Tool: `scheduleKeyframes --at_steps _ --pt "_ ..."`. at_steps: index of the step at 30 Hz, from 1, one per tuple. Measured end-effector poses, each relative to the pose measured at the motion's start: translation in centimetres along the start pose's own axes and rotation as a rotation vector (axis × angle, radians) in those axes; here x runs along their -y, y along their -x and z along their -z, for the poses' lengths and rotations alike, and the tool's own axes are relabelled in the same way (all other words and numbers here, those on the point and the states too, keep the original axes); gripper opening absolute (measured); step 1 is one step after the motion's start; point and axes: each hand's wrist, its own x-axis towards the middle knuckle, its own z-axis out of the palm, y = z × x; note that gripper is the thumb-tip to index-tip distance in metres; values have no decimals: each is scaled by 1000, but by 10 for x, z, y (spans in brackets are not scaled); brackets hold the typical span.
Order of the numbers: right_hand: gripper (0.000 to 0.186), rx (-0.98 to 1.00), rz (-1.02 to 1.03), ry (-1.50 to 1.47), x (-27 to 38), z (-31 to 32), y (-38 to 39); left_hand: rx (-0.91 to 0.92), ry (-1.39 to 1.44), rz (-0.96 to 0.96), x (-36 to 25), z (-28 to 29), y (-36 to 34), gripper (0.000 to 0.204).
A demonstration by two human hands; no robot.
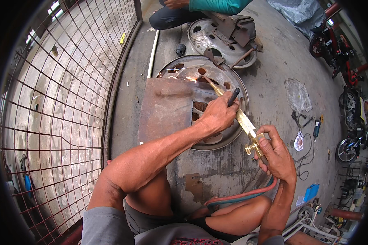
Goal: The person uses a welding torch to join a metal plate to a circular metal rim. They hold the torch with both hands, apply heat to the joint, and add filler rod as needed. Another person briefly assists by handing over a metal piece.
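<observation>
The head view looks from the person's own head, upright, steeply down and slightly forward, through a wide fisheye lens ringed by dark corners. It sits near the work: the bare left hand (220,116) and bare right hand (279,158) show close, around and right of centre. The tall rust-brown wire-mesh panel (65,102) bows along the left, while the red-and-black motorcycle (340,51) appears farther off, upper right.
</observation>
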Motion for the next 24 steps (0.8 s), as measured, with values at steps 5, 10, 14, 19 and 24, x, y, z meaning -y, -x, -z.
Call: scheduleKeyframes --at_steps 5,10,14,19,24 --pt "35 15 12 -6 -4 2 -1 -6 26 4 2 -2 -1 23" --pt "40 15 20 -17 -5 3 -1 7 16 12 1 -2 -1 24" --pt "36 28 11 -3 -1 3 1 7 2 4 1 -1 0 23" --pt "35 32 18 -5 -3 3 1 8 -2 4 1 -1 1 22" --pt "35 33 22 -9 -4 4 1 14 -14 -1 0 -1 1 24"
